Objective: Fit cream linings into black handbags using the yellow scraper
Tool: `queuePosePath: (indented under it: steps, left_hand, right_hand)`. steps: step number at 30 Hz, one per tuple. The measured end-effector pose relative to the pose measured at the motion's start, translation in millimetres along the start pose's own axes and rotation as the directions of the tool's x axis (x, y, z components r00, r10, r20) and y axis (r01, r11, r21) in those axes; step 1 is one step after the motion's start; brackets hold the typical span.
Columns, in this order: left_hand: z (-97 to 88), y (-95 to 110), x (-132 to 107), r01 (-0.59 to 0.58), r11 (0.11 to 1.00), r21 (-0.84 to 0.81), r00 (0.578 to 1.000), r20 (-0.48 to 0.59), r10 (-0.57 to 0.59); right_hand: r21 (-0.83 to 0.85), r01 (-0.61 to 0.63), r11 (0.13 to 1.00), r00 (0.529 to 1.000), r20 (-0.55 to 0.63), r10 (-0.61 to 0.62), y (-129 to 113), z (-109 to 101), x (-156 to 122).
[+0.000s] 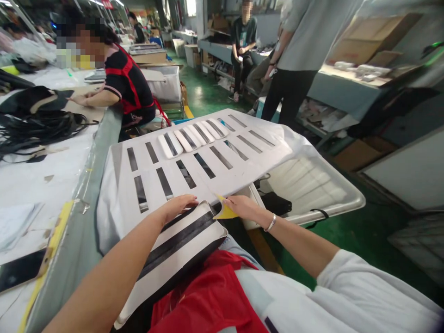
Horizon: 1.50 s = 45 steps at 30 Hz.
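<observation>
Across my lap lies a long padded piece (176, 245) with rounded corners, pale on top, with a broad black stripe down its length and dark sides. My left hand (178, 206) rests along its far edge, fingers stretched toward the right; its thumb is hidden. At the right end of the piece, my right hand (244, 206) pinches a flat, yellow, roughly triangular piece (226, 211), whose tip touches the black stripe. Beyond my hands, a white slotted board (166, 169) carries several small white padded pieces (171, 145), each with a dark stripe.
A white plastic bin (333, 208) stands right of the board, dark items inside. On the left table (52, 185) are black straps (38, 125) and a phone (24, 270). A co-worker (128, 83) sits beyond it; another person (298, 60) stands at the back right.
</observation>
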<state>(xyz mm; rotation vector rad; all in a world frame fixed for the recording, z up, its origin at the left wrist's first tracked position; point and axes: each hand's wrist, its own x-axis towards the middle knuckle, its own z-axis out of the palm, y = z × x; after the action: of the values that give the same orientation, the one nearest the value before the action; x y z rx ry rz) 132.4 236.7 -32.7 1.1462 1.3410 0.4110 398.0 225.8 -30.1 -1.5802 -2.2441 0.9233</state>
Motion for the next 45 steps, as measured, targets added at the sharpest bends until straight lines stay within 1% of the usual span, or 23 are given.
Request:
queuePosePath:
  steps: [2, 5, 9, 11, 14, 16, 18, 20, 22, 25, 27, 29, 32, 34, 38, 41, 45]
  left_hand:
    - [6.1, -3, 18, 0.062, 0.994, -0.087, 0.996, 0.077, -0.055]
    - [14.6, -4, 33, 0.156, 0.961, -0.229, 0.982, 0.139, -0.126]
    - [16.4, -3, 37, 0.198, 0.921, -0.335, 0.971, 0.195, -0.138]
    - [14.4, -5, 36, 0.198, 0.905, -0.376, 0.972, 0.195, -0.131]
    - [11.5, -10, 33, 0.213, 0.891, -0.401, 0.974, 0.16, -0.161]
    - [10.8, -12, 32, 0.231, 0.886, -0.402, 0.971, 0.146, -0.188]
    - [11.1, -13, 30, 0.231, 0.883, -0.41, 0.972, 0.136, -0.191]
    - [11.5, -13, 27, 0.198, 0.888, -0.415, 0.979, 0.124, -0.161]
    - [11.6, -14, 25, 0.152, 0.901, -0.405, 0.986, 0.128, -0.109]
    - [10.1, -18, 22, 0.086, 0.927, -0.364, 0.986, 0.164, -0.027]
    - [8.0, -20, 19, 0.034, 0.953, -0.302, 0.984, 0.176, 0.021]
    - [5.4, -20, 16, -0.031, 0.98, -0.197, 0.984, 0.166, 0.064]
    - [1.8, -17, 10, -0.111, 0.993, 0.026, 0.985, 0.134, 0.107]
    - [0.7, -13, 6, -0.114, 0.982, 0.149, 0.988, 0.12, 0.096]
    - [1.7, -8, 0, -0.045, 0.964, 0.261, 0.993, 0.115, 0.015]
    - [4.3, -5, -3, -0.034, 0.946, 0.324, 0.993, 0.119, -0.005]
    - [8.2, -5, -3, -0.053, 0.927, 0.371, 0.992, 0.129, 0.005]
  right_hand:
    - [-0.087, 0.043, 0.995, 0.999, 0.034, -0.04, 0, 11, 8]
    - [-0.211, 0.094, 0.973, 0.993, 0.084, -0.078, -9, 20, 25]
    - [-0.359, 0.059, 0.931, 0.995, 0.1, -0.024, -22, 22, 53]
    - [-0.426, 0.065, 0.902, 0.991, 0.136, -0.007, -25, 24, 65]
    - [-0.47, 0.127, 0.873, 0.978, 0.207, -0.031, -27, 28, 77]
    - [-0.489, 0.179, 0.854, 0.974, 0.21, -0.084, -27, 30, 82]
    - [-0.505, 0.244, 0.828, 0.966, 0.198, -0.164, -28, 29, 85]
    - [-0.515, 0.306, 0.8, 0.951, 0.196, -0.238, -29, 28, 88]
    - [-0.513, 0.345, 0.786, 0.938, 0.202, -0.281, -30, 27, 89]
    - [-0.504, 0.382, 0.775, 0.924, 0.203, -0.323, -32, 26, 91]
    - [-0.502, 0.412, 0.76, 0.911, 0.204, -0.36, -31, 26, 92]
    - [-0.504, 0.448, 0.738, 0.893, 0.211, -0.398, -31, 27, 93]
    - [-0.503, 0.505, 0.701, 0.862, 0.256, -0.438, -32, 27, 94]
    - [-0.498, 0.53, 0.687, 0.848, 0.286, -0.447, -34, 27, 94]
    - [-0.489, 0.535, 0.689, 0.844, 0.335, -0.418, -37, 26, 91]
    - [-0.488, 0.512, 0.706, 0.856, 0.36, -0.372, -39, 26, 86]
    - [-0.517, 0.44, 0.734, 0.89, 0.358, -0.281, -40, 27, 79]
